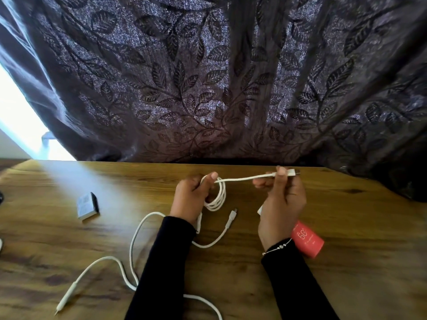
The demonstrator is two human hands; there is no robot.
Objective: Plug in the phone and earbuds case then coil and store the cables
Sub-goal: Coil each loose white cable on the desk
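Note:
My left hand (190,197) holds a coil of white cable (218,197) wound in several loops above the wooden table (346,227). My right hand (280,199) pinches the free end of that same cable near its plug (291,172), stretched taut to the right of the coil. A second white cable (132,248) lies loose on the table in front of me, one plug (231,217) near my left wrist and a long plug (67,297) at the lower left. The phone and the earbuds case do not show.
A small grey box (87,206) lies on the table to the left. A red box marked 5G (307,240) sits under my right wrist. A dark leaf-patterned curtain (219,77) hangs behind the table's far edge. Bright light comes from the left.

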